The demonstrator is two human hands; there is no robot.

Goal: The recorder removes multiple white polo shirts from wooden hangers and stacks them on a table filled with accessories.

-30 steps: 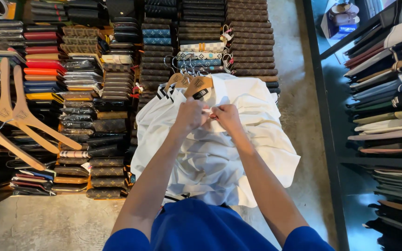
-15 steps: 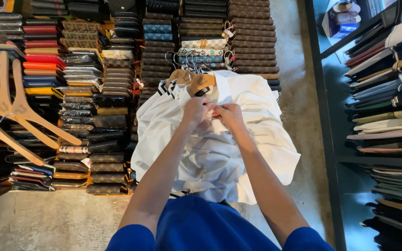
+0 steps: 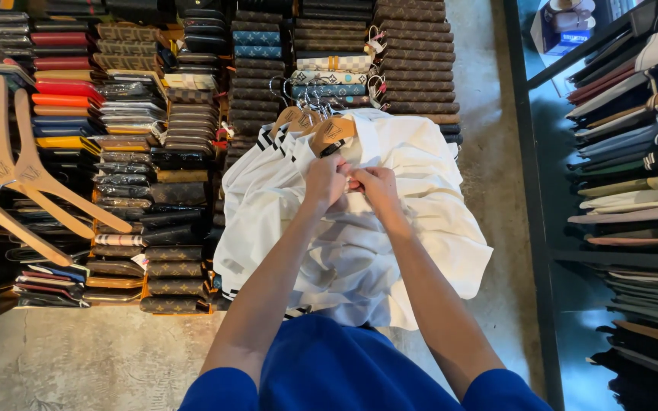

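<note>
Where hands (image 3: 352, 183) meet, white shirt (image 3: 390, 228) placket hidden.

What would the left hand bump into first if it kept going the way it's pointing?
Probably the wooden hanger just beyond the left hand, at the collar of the white shirt it is pinching. Depth is hard to judge.

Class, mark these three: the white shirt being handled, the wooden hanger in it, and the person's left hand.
white shirt (image 3: 420, 228), head view, on its right shoulder panel
wooden hanger (image 3: 332, 134), head view, on the hanger's centre block
left hand (image 3: 326, 181), head view, on the back of the hand
</note>
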